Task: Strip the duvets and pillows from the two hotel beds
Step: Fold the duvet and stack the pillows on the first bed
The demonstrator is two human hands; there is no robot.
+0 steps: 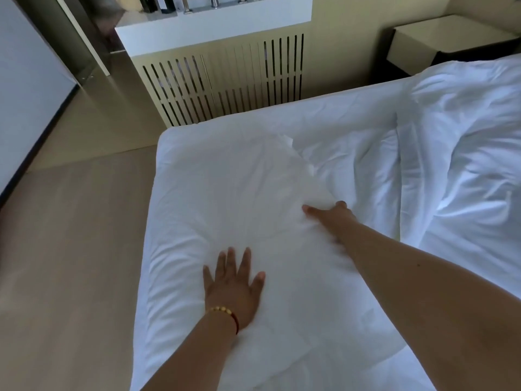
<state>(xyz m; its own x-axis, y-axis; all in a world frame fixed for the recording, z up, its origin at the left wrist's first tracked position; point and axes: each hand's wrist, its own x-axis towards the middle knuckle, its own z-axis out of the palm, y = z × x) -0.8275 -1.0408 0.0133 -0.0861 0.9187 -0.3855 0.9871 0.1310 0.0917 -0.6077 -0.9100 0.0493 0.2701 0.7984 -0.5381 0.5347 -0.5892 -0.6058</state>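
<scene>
Two hands are on the bedding, each doing a different job. Your left hand (234, 286) lies flat with its fingers spread, palm pressed on the near part of the white duvet (239, 193). That looks like an anchor, pinning the cloth so it does not slide while the other hand pulls. Your right hand (328, 214) reaches further in and to the right, its fingers curled into a raised fold of the same fabric, thumb on top. The hand is slightly blurred, so you cannot tell how much cloth it has gathered.

The duvet covers the near, left part of the bed (174, 142), puffed and softly creased, with a loose ridge running from your right hand toward the far side. It is thin, matte cotton, limp enough to bunch under a pinch. To the right lies a rumpled white heap (465, 136), deeper in its folds; whether it is a pillow or more duvet is hard to say.

Beyond the bed stands a slatted cream radiator cover (225, 80) under a white ledge, and a pale bedside table (439, 38) sits at the far right. Smooth beige flooring (70, 249) fills the left. By my reading, stripping has barely begun on this bed.
</scene>
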